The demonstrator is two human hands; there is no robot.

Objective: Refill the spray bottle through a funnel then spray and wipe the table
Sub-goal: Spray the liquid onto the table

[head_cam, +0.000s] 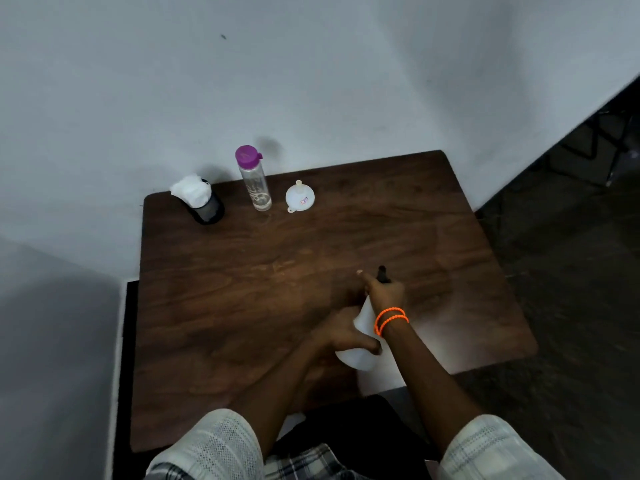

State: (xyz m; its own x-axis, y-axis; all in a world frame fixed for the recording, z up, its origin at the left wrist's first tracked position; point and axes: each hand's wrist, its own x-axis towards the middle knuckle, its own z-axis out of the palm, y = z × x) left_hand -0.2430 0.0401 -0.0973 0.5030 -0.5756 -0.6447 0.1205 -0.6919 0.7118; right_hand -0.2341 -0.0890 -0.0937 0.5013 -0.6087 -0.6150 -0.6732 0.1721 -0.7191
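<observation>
A white spray bottle (360, 358) with a black spray head (382, 274) is held over the middle of the dark wooden table (242, 289). My left hand (341, 336) grips the bottle's body from the left. My right hand (384, 291), with orange bands on the wrist, is closed around the black spray head at the top. At the back of the table, a white funnel (300, 200) lies mouth down. Beside it stands a clear water bottle (255, 183) with a purple cap. White tissues (191, 192) sit in a black holder (209, 211) at the back left corner.
The table stands against a pale wall (311, 81). Dark floor (571, 271) lies to the right, with dark furniture legs (595, 140) at the far right. My lap in checked cloth (304, 462) is at the table's near edge.
</observation>
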